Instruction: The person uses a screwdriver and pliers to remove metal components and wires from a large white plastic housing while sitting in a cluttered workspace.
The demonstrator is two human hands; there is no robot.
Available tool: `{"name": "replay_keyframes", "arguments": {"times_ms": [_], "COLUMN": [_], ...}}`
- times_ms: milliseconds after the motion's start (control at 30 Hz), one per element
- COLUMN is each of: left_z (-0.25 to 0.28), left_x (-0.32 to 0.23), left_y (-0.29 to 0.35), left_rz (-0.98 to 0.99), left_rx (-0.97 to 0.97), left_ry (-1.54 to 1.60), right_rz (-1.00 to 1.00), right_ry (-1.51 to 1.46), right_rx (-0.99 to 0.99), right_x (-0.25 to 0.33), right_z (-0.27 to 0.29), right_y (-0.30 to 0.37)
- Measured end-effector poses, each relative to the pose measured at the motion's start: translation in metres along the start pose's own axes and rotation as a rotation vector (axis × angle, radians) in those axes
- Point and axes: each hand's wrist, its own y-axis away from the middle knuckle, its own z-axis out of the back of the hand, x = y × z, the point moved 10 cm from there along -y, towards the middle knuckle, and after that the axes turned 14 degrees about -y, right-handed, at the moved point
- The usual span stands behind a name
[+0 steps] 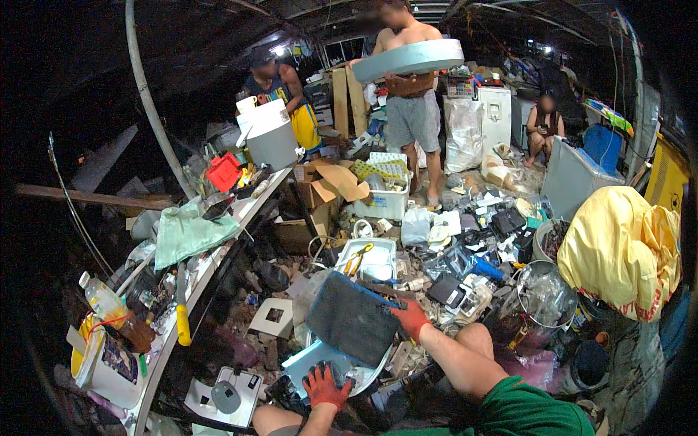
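Observation:
Both my hands wear red-orange gloves. My right hand [411, 318] grips the right edge of a flat dark grey panel [350, 317], which is tilted up over a round metal basin [372, 372]. My left hand [325, 386] rests lower down, fingers spread on a light blue flat piece [305, 361] at the basin's near rim. My bare knee and a green garment show at the lower right.
A white tray [368, 260] with yellow-handled pliers lies beyond the panel. Scrap electronics cover the floor. A cluttered bench [218, 251] runs along the left. A yellow sack [619, 247] and metal bucket [544, 294] stand right. Three people are farther back, one holding a pale round lid [408, 59].

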Motion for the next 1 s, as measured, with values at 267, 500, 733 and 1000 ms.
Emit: {"name": "replay_keyframes", "arguments": {"times_ms": [267, 500, 733, 1000], "left_z": [-0.004, -0.008, -0.008, -0.015], "left_x": [-0.003, -0.004, -0.004, 0.001], "left_y": [0.001, 0.0, -0.006, -0.008], "left_rz": [-0.015, -0.016, -0.007, -0.001], "left_rx": [0.012, -0.013, 0.004, -0.027], "left_ry": [-0.092, -0.045, 0.002, -0.055], "right_rz": [0.007, 0.066, 0.041, 0.029], "right_ry": [-0.239, -0.327, -0.507, -0.482], "right_rx": [0.042, 0.134, 0.141, 0.268], "right_x": [0.006, 0.037, 0.045, 0.041], "right_z": [-0.002, 0.004, 0.012, -0.017], "right_y": [-0.003, 0.007, 0.011, 0.014]}}
